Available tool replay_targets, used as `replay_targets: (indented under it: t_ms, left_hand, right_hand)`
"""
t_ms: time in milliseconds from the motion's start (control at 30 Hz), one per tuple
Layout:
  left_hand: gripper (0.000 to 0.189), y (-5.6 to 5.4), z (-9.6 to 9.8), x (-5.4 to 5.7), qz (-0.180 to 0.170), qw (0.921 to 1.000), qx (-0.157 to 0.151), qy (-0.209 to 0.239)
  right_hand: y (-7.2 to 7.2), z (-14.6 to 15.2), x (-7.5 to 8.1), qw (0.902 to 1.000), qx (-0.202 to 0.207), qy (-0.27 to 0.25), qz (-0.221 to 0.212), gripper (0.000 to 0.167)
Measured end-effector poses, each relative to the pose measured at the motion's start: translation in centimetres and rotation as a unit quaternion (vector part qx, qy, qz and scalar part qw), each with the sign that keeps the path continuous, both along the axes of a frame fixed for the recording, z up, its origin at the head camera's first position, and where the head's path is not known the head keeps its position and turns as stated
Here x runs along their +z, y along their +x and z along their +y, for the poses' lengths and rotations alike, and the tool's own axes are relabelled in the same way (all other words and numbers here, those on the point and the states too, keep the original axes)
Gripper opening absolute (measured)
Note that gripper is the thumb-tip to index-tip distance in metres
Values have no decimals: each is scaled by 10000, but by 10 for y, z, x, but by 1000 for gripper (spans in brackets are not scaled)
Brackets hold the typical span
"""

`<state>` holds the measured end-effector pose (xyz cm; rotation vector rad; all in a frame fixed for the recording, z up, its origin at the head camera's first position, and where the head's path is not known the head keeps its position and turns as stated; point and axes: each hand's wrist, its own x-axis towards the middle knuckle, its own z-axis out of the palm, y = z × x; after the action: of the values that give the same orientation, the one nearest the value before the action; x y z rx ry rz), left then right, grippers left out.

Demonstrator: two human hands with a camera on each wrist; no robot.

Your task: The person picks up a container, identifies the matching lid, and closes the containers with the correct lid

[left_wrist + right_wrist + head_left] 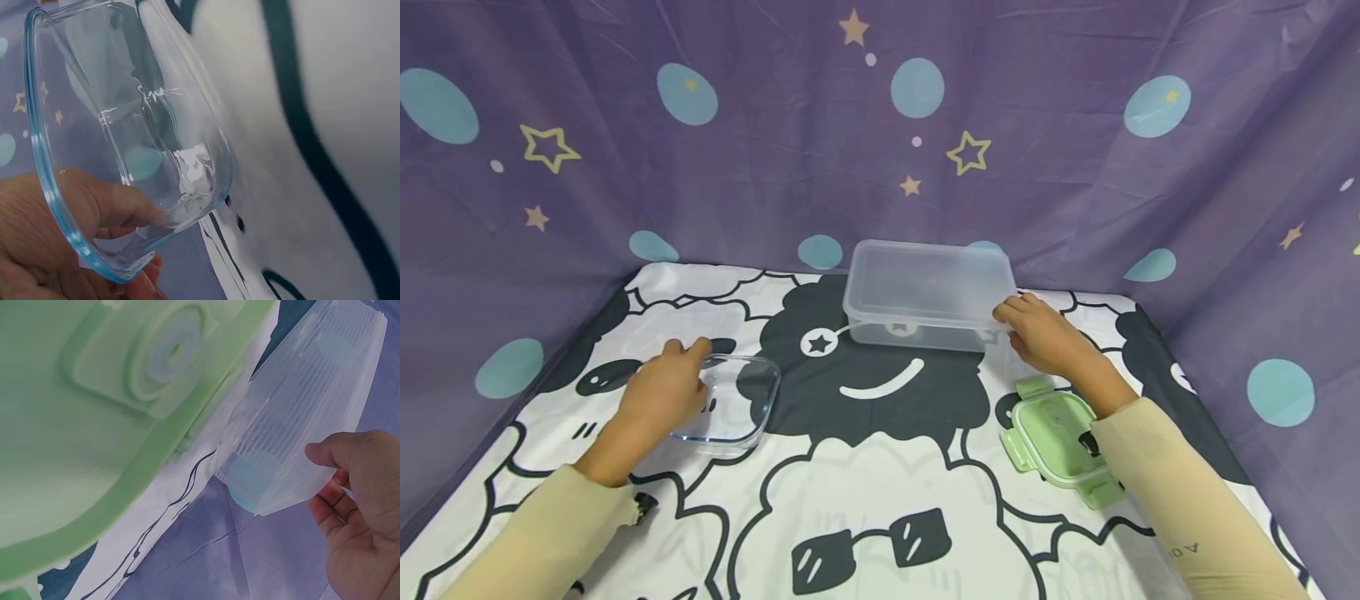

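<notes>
My left hand [664, 393] grips the left side of a clear glass food container [767, 398] standing on the cloth. In the left wrist view the thumb lies inside the container's wall [219, 150] and other fingertips show outside it. A translucent plastic box [928, 287] with a flat top sits at the back of the table. Its right corner is held by my right hand [1047, 335]; the right wrist view shows the thumb on one face of the box [300, 412] and curled fingers at its edge. Nearer me, under the right forearm, lies a green snap-on lid [1051, 433].
A white cloth [880, 475] with black cartoon sheep covers the table. Behind the box hangs a purple curtain [820, 150] with stars and blue ovals, which also closes off both sides. The green lid's clips stick out around its rim, partly hidden by the right sleeve [1180, 500].
</notes>
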<state>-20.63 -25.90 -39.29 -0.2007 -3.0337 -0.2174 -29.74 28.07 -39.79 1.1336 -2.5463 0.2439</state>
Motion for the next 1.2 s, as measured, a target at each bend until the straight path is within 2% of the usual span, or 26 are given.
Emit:
replay_targets:
  t_ms: [233, 467, 633, 1200]
  left_hand:
    - [51, 0, 19, 0, 87, 9998, -132, 91]
    - [41, -2, 32, 1, 98, 9992, -335, 191]
    - [46, -4, 43, 2, -23, 9992, -366, 143]
    - [52, -9, 80, 2, 2, 9972, -719, 197]
  right_hand:
    - [0, 1, 0, 10000, 20, -38, 37, 33]
    - [0, 1, 1, 10000, 10, -28, 41, 33]
    - [0, 0, 0, 10000, -15, -6, -4, 33]
    - [1, 0, 0, 10000, -70, -17, -53, 32]
